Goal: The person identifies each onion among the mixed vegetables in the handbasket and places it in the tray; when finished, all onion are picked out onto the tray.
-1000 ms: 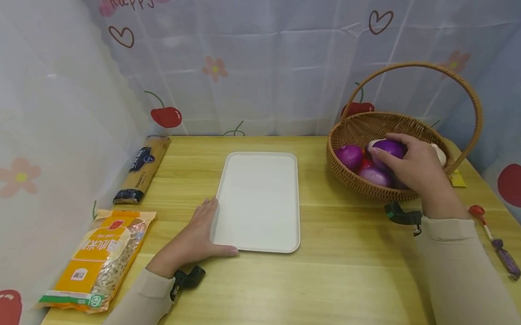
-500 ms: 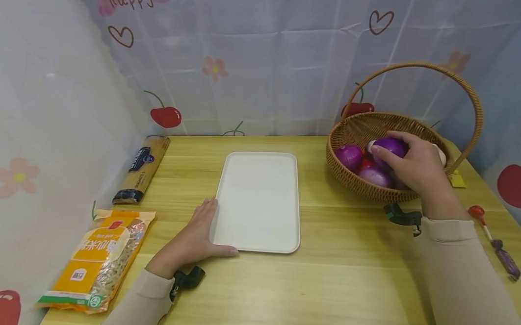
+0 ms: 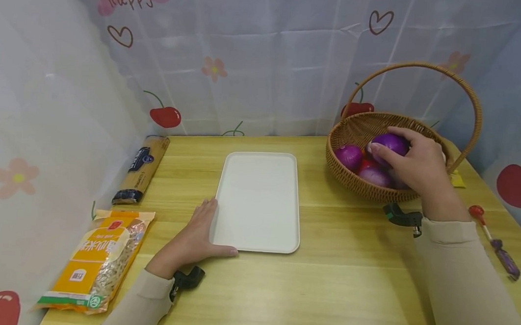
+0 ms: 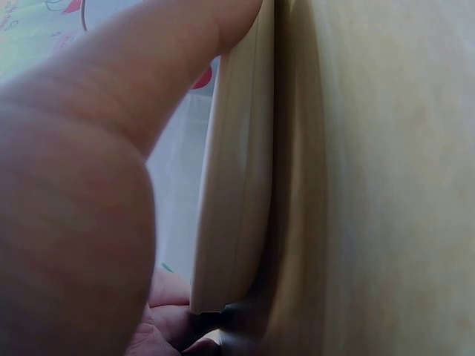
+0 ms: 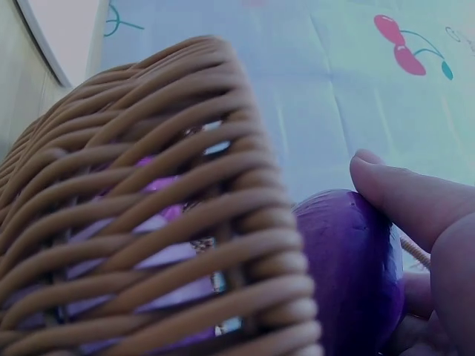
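Above the basket (image 3: pixel 352 179), right hand (image 3: pixel 419 166) gripping purple onion (image 3: pixel 392 141), slightly raised, left hand (image 3: pixel 194 237) flat

A glossy, deep purple onion (image 3: pixel 389 143), round and smooth, sits raised above the other produce inside a woven wicker basket (image 3: pixel 352 179) at the table's right side. A white rectangular tray (image 3: pixel 258 201) with rounded corners lies flat and bare at the table's centre.

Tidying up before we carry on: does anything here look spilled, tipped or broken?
Nothing stands out. The white tray lies flat and square on the table, the basket stands upright, and both packets at the left lie intact, with nothing spilled.
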A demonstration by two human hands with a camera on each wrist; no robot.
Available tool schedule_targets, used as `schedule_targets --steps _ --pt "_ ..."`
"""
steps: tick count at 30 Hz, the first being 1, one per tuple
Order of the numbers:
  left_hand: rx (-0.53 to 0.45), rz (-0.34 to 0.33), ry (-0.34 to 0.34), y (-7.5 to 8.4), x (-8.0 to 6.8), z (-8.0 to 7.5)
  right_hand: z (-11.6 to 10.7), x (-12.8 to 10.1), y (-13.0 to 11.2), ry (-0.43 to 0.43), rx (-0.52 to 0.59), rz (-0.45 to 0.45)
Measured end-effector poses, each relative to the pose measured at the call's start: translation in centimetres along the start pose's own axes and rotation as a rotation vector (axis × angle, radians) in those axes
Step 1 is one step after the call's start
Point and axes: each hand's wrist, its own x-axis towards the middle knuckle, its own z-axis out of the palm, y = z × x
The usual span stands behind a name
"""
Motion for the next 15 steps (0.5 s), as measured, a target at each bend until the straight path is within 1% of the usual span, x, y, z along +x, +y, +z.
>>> schedule_targets --steps 10,15 --pt "-0.012 -0.001 0.002 0.1 -0.1 -0.1 -0.2 -0.4 -0.9 -0.024 0.009 0.012" --pt "-0.014 0.002 0.005 0.1 -0.1 -0.1 -0.1 -0.6 -1.3 -0.036 0.006 -0.01"
